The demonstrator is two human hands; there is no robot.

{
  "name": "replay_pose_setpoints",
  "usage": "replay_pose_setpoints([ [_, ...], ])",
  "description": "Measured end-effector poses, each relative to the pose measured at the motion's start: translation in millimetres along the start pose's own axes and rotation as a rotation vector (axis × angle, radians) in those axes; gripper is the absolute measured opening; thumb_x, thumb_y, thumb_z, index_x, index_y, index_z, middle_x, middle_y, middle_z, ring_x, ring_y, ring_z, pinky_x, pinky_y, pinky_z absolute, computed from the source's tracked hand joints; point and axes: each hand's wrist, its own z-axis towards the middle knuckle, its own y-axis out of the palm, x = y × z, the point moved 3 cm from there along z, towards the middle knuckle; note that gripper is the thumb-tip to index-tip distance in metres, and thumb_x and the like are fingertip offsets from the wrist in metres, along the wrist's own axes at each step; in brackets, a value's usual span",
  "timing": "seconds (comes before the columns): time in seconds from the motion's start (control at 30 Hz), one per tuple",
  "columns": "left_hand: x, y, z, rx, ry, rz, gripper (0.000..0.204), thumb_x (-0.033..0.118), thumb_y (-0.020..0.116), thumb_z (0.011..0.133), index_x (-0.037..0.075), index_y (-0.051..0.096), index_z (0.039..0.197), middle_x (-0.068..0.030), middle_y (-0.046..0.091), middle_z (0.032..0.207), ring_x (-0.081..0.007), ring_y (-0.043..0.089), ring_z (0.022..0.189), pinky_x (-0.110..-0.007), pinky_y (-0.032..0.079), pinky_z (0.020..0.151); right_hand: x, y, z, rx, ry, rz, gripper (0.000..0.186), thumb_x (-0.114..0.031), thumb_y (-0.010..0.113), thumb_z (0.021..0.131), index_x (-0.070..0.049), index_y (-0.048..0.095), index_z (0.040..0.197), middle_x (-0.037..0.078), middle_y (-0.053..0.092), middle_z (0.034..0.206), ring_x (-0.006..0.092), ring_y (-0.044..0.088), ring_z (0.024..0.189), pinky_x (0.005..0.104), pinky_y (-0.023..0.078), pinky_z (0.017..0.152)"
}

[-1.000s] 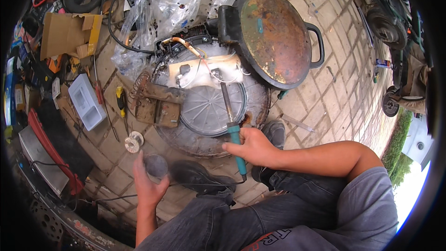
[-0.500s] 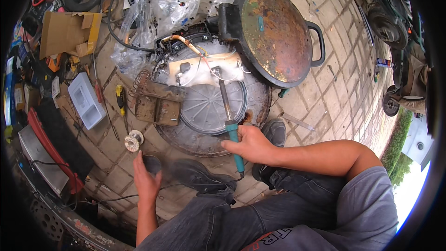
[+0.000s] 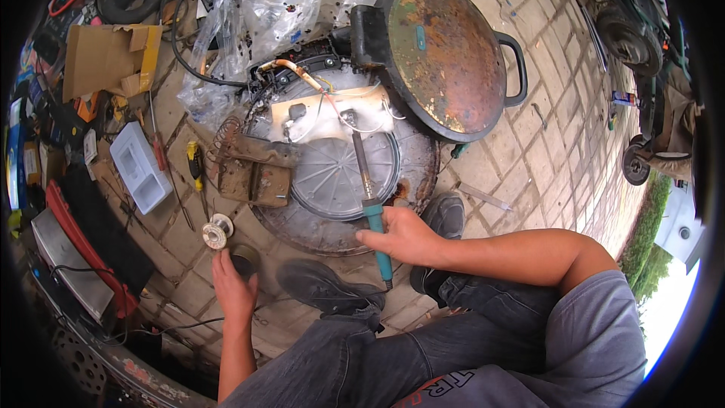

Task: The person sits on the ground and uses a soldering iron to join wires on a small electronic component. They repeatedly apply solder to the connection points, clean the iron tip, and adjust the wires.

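My right hand is wrapped round the teal handle of a soldering iron. The iron's metal shaft points away from me, its tip at a dark spot on a pale board with thin wires. That board lies on the opened round metal base of a hinged appliance. Low on the left, my left hand has its thumb and fingers apart, beside a small round tin. Just beyond its fingertips stands a spool of what looks like solder wire.
The rusty round lid with a black handle lies folded back. Around the spool are a yellow-black screwdriver, a rusty metal bracket and a plastic tray. A cardboard box and plastic sheeting lie farther off.
The small tin sits slightly farther from me, and my left hand has drawn back a little. My right hand and the iron have barely shifted.
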Motion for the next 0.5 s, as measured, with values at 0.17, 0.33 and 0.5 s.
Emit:
replay_pose_setpoints([
  [0.17, 0.6, -0.4, 1.3, -0.004, -0.010, -0.013, 0.084, 0.004, 0.082, 0.064, -0.003, 0.042, 0.138, -0.0251, 0.046, 0.137, -0.0443, 0.046, 0.126, -0.047, 0.039, 0.107, -1.7, -0.7, -1.1, -0.003, 0.020, 0.010, 0.034, -0.031, 0.072, 0.087, 0.000, 0.061, 0.080, 0.006, 0.062, 0.067, 0.0125, 0.058, 0.063, 0.0328, 0.049, 0.059],
  [0.33, 3.7, -2.7, 1.8, -0.017, -0.027, -0.010, 0.084, 0.005, 0.082, 0.064, -0.003, 0.042, 0.138, -0.0246, 0.046, 0.137, -0.0438, 0.046, 0.125, -0.046, 0.039, 0.107, -9.6, -0.8, -3.7, 0.021, 0.030, -0.009, 0.033, -0.029, 0.072, 0.087, 0.001, 0.063, 0.080, 0.007, 0.064, 0.068, 0.0127, 0.060, 0.064, 0.0333, 0.049, 0.060],
  [0.5, 2.4, -2.6, 0.2, -0.005, -0.025, -0.001, 0.085, 0.006, 0.082, 0.064, -0.003, 0.041, 0.139, -0.0245, 0.046, 0.137, -0.0437, 0.046, 0.126, -0.046, 0.039, 0.107, -9.8, -1.4, -3.5, 0.030, 0.037, -0.047, 0.034, -0.030, 0.072, 0.086, 0.002, 0.064, 0.081, 0.009, 0.065, 0.068, 0.0144, 0.062, 0.064, 0.0342, 0.050, 0.060],
])
